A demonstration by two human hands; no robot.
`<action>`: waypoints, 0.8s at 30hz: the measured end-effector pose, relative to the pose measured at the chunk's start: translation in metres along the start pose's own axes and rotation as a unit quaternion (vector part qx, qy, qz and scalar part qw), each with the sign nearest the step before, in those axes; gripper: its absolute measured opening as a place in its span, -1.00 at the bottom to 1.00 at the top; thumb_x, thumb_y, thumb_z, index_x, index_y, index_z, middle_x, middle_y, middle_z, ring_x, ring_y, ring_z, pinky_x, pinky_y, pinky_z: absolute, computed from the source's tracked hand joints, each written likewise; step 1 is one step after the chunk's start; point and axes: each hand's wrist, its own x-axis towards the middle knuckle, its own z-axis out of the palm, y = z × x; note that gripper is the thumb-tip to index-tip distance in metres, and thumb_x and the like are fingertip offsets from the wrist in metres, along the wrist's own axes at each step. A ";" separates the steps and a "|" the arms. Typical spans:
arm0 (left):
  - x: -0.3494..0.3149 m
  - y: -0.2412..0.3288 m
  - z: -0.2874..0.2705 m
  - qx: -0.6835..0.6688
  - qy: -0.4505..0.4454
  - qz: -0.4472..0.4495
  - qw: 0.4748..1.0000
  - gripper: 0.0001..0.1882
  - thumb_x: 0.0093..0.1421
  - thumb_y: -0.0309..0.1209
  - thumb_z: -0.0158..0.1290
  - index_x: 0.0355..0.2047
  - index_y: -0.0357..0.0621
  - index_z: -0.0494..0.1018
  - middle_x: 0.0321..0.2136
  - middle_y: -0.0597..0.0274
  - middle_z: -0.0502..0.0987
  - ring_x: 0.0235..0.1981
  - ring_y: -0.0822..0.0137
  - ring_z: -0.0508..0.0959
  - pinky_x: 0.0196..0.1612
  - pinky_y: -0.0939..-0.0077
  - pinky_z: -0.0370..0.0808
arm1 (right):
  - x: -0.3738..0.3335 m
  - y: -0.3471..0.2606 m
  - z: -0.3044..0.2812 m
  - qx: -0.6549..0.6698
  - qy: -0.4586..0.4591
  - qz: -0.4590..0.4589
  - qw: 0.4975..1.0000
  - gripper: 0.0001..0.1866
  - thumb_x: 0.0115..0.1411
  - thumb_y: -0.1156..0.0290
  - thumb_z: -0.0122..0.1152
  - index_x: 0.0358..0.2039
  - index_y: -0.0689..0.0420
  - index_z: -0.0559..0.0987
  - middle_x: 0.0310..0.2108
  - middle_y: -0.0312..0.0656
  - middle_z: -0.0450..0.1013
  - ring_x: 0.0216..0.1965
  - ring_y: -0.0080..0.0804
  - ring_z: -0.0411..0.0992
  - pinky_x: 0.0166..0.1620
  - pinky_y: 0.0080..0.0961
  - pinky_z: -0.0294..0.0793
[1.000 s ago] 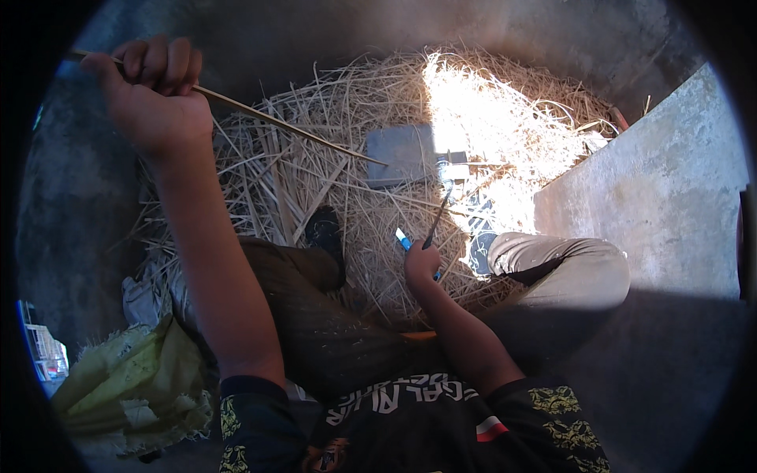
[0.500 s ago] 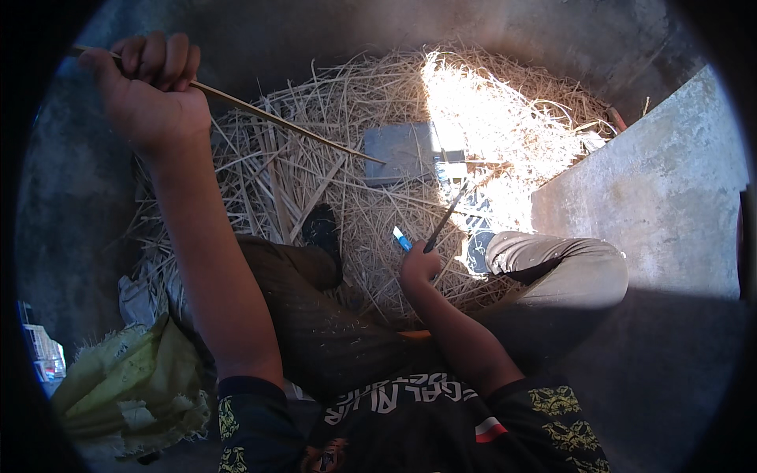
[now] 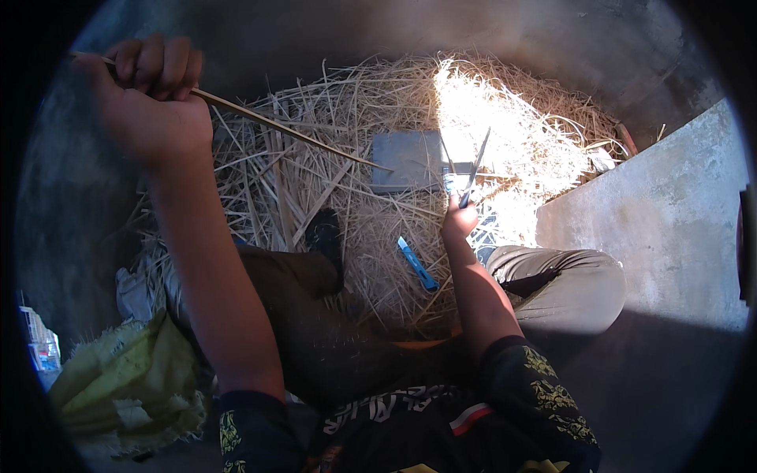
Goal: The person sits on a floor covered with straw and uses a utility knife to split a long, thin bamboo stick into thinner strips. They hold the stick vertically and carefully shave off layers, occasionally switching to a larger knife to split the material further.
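Raised at the upper left, my left hand [image 3: 154, 102] is closed round a long thin bamboo strip [image 3: 300, 135]. The strip slants down to the right, its tip over a flat grey slab [image 3: 406, 162]; whether it touches the slab I cannot tell. My right hand [image 3: 460, 218] grips a knife [image 3: 477, 165], its narrow blade pointing up and slightly right, just right of the slab. Glare washes out part of the area around the blade. A blue box cutter [image 3: 418, 264] with a pale tip lies on the shavings, left of my right forearm.
Dry straw-like strips and shavings [image 3: 339, 102] cover the ground between and beyond my legs, brightly sunlit at right. A dark shoe [image 3: 323, 236] is beside them. A grey wall [image 3: 646, 205] stands right; a frayed yellow-green sack [image 3: 130, 386] lies at lower left.
My right hand has moved forward and to the right with the knife, away from the box cutter, which now shows whole. My left hand still holds the strip in nearly the same place.
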 end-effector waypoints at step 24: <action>0.004 0.006 -0.024 0.003 -0.056 0.003 0.998 -0.60 0.41 -0.13 -0.28 -0.55 -0.03 0.16 -0.73 0.42 0.01 -0.70 0.50 -0.03 -0.57 0.54 -0.04 | 0.000 0.029 0.048 -0.091 0.022 0.023 0.995 -0.19 0.10 -0.14 0.30 -0.08 0.50 0.43 -0.24 0.25 0.49 -0.16 0.14 0.51 -0.04 -0.12 0.47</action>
